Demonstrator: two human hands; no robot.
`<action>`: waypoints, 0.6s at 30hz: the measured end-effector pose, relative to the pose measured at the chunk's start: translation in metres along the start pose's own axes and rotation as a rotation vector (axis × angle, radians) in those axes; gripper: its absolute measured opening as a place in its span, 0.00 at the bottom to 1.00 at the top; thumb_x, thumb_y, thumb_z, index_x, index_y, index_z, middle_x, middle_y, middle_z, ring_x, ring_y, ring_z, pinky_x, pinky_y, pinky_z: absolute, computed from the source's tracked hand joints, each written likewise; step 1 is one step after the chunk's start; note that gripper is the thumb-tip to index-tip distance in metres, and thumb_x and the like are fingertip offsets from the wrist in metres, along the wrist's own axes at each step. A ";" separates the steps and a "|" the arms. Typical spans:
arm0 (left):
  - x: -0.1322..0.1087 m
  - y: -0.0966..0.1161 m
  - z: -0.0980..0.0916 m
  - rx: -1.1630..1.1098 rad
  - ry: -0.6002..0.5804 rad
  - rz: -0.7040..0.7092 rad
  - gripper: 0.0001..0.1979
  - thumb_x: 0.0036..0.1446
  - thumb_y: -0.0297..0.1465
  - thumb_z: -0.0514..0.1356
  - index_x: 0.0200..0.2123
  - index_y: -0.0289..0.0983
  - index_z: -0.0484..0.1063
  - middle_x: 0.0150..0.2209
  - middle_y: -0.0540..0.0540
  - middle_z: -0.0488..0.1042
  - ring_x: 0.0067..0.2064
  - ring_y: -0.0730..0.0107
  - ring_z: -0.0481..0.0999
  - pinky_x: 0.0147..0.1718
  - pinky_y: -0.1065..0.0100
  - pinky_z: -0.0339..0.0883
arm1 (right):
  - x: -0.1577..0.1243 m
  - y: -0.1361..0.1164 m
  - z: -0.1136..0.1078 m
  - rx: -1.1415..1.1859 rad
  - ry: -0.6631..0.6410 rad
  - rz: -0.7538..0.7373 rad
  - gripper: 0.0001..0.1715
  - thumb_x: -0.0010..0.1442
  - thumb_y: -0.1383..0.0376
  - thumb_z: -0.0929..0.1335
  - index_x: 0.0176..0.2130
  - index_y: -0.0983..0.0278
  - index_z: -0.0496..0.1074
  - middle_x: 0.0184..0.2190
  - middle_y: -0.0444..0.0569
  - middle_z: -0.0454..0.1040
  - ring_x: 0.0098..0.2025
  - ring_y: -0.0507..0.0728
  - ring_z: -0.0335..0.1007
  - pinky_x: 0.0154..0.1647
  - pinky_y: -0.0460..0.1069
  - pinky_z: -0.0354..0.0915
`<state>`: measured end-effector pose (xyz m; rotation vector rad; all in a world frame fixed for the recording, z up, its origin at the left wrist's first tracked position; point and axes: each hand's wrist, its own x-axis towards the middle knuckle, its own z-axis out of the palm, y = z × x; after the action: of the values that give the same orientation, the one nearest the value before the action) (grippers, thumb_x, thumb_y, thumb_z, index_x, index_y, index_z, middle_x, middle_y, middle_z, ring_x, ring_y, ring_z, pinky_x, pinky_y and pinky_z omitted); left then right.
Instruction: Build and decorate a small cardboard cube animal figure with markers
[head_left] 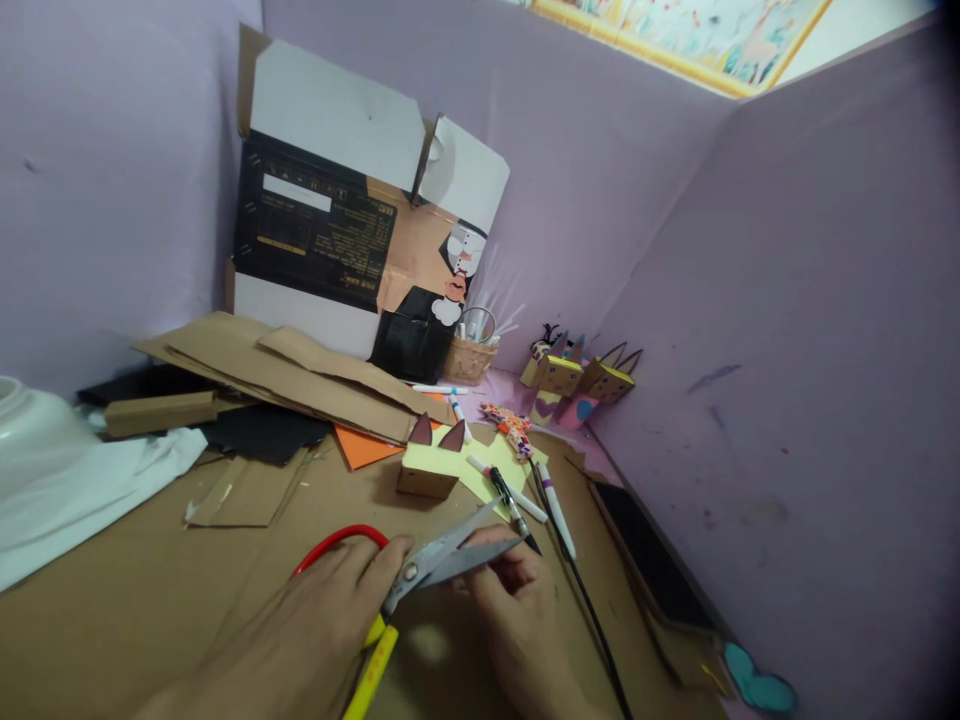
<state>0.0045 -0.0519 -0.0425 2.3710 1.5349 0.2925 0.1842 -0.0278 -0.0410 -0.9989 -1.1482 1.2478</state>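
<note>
My left hand (322, 605) is closed around a pair of scissors (411, 572), with a red loop above the hand and a yellow handle below it. The blades are spread and point right, toward my right hand (517, 610). That hand has its thumb and fingers curled together just under the blade tips; whatever lies between them is hidden. Beyond the blades stands a small cardboard box (429, 470) with a pale yellow top and two dark pointed ears. Next to it are a sheet of pale yellow paper (474, 480) and a black pen (514, 510).
Flattened cardboard sheets (300, 385) are stacked at the back left, before an unfolded printed carton (315, 225). A white marker (556, 510) and a black cable (592, 610) lie right. Eared cardboard figures (559, 375) stand in the corner; a dark flat device (652, 550) lines the right wall.
</note>
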 end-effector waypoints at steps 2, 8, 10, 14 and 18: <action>0.001 0.001 -0.002 -0.001 0.001 0.002 0.31 0.49 0.23 0.48 0.59 0.37 0.61 0.49 0.37 0.73 0.48 0.52 0.73 0.44 0.54 0.71 | 0.000 0.000 0.000 -0.017 -0.001 0.000 0.03 0.46 0.68 0.70 0.23 0.65 0.71 0.18 0.42 0.71 0.22 0.51 0.68 0.26 0.44 0.66; -0.002 -0.001 0.001 0.040 -0.013 0.001 0.33 0.48 0.22 0.47 0.60 0.37 0.60 0.50 0.36 0.72 0.49 0.51 0.73 0.44 0.55 0.71 | -0.001 -0.001 -0.002 -0.042 -0.011 -0.001 0.05 0.48 0.67 0.70 0.23 0.64 0.71 0.18 0.42 0.71 0.23 0.51 0.68 0.27 0.44 0.65; -0.003 -0.002 0.003 0.029 0.009 -0.002 0.33 0.49 0.22 0.48 0.60 0.39 0.60 0.50 0.38 0.72 0.50 0.52 0.72 0.45 0.56 0.70 | -0.001 -0.001 -0.001 -0.033 -0.014 0.001 0.06 0.48 0.67 0.70 0.22 0.64 0.71 0.18 0.42 0.71 0.23 0.51 0.68 0.27 0.43 0.65; -0.004 -0.004 0.006 -0.014 0.047 -0.023 0.31 0.49 0.24 0.50 0.59 0.43 0.61 0.50 0.40 0.73 0.47 0.54 0.74 0.43 0.58 0.71 | -0.001 -0.002 0.000 -0.010 -0.018 0.010 0.06 0.48 0.66 0.71 0.23 0.65 0.71 0.18 0.42 0.71 0.23 0.50 0.68 0.26 0.43 0.65; -0.002 -0.004 -0.002 -0.136 0.100 -0.018 0.27 0.50 0.23 0.49 0.53 0.43 0.67 0.44 0.43 0.76 0.39 0.62 0.76 0.40 0.65 0.71 | 0.000 0.001 -0.001 0.055 -0.021 0.050 0.08 0.48 0.63 0.73 0.24 0.65 0.73 0.19 0.44 0.74 0.24 0.51 0.70 0.27 0.43 0.66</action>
<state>-0.0004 -0.0518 -0.0423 2.2678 1.5271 0.5019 0.1847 -0.0281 -0.0418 -0.9804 -1.1047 1.3258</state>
